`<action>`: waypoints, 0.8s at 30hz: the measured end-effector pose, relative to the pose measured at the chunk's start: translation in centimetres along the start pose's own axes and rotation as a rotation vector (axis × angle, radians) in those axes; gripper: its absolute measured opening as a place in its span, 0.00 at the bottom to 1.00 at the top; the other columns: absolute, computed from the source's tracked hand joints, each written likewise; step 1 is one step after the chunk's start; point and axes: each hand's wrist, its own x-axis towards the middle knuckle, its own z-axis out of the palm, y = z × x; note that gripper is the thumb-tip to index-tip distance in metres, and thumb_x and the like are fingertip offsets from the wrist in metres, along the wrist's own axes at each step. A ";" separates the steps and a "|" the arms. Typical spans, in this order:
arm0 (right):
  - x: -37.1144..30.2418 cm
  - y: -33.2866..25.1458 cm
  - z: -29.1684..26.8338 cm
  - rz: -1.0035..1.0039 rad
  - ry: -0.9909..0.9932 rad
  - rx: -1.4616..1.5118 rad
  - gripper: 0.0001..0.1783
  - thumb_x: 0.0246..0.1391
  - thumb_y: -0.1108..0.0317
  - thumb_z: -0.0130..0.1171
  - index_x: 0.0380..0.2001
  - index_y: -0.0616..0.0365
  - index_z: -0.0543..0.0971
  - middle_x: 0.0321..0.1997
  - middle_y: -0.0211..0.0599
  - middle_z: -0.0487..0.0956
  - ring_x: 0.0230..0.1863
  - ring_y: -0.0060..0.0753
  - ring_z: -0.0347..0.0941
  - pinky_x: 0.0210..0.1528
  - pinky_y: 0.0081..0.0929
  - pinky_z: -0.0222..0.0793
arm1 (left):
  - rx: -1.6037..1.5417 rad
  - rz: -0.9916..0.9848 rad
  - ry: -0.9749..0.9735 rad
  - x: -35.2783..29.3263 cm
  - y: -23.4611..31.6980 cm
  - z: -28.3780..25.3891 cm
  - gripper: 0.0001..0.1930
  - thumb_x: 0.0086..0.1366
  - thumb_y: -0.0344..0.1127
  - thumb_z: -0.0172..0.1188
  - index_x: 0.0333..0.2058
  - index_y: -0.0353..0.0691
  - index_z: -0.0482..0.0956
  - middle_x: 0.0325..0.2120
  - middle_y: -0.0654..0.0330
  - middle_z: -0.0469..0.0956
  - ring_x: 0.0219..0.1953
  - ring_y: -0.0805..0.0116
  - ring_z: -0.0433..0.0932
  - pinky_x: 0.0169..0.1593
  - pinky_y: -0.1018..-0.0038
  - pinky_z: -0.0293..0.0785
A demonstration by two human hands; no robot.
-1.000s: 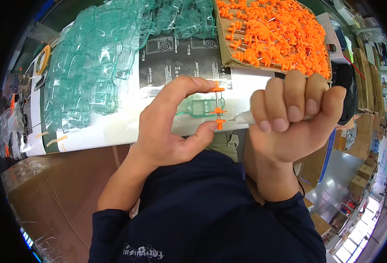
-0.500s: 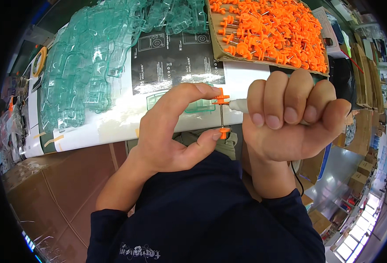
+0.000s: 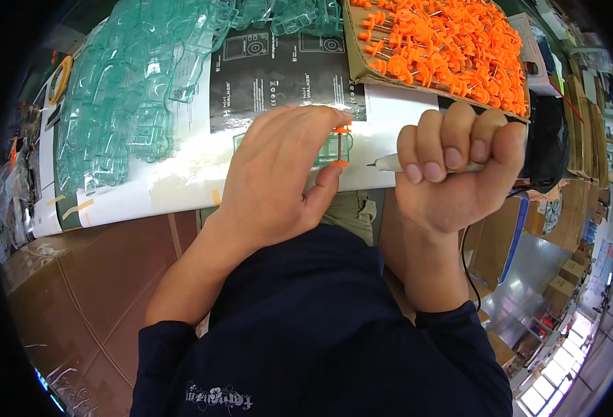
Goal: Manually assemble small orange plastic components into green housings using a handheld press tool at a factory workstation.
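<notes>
Between the thumb and fingers of my left hand (image 3: 268, 177) is a small part with orange plastic ends and a metal shaft (image 3: 341, 146), held roughly upright. Behind it on the table, a clear green plastic piece (image 3: 326, 157) is partly covered by that hand. My right hand (image 3: 452, 181) is closed around a white tube with a thin dark tip (image 3: 390, 163). The tip points left toward the shaft, with a gap between them. Much of the tube is hidden by my fingers.
Stacked clear green plastic pieces (image 3: 122, 90) cover the table's left and back. A cardboard tray (image 3: 359, 59) at the back right holds many orange parts (image 3: 452, 52). Printed black sheet (image 3: 251, 83) lies in the middle; a tape roll (image 3: 60, 80) sits far left.
My left hand has moved away from my body and slightly left with the orange-ended part. The white tube's tip, earlier up against the part's upper orange disc, is now apart from it.
</notes>
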 end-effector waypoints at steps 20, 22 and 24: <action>1.5 4.4 -1.1 -0.039 -0.065 -0.272 0.25 0.72 0.50 0.42 0.18 0.46 0.62 0.15 0.27 0.63 0.13 0.20 0.54 0.14 0.23 0.52 | 0.045 -0.104 -0.042 -0.3 -0.9 0.3 0.26 0.51 0.27 0.67 0.51 0.45 0.74 0.43 0.69 0.81 0.44 0.67 0.78 0.51 0.70 0.66; 1.5 4.5 -1.0 -0.003 -0.052 -0.281 0.25 0.71 0.51 0.42 0.18 0.46 0.62 0.14 0.27 0.62 0.13 0.20 0.54 0.14 0.23 0.52 | 0.042 -0.105 -0.038 -0.3 -0.9 0.3 0.26 0.51 0.27 0.67 0.51 0.45 0.74 0.43 0.69 0.81 0.44 0.67 0.78 0.51 0.70 0.66; 1.9 4.3 -0.3 0.050 -0.043 -0.320 0.24 0.71 0.52 0.41 0.18 0.46 0.61 0.14 0.27 0.61 0.13 0.20 0.53 0.14 0.22 0.51 | 0.048 -0.101 -0.051 -0.3 -1.0 0.3 0.26 0.51 0.27 0.67 0.51 0.44 0.74 0.43 0.69 0.81 0.44 0.67 0.78 0.51 0.70 0.66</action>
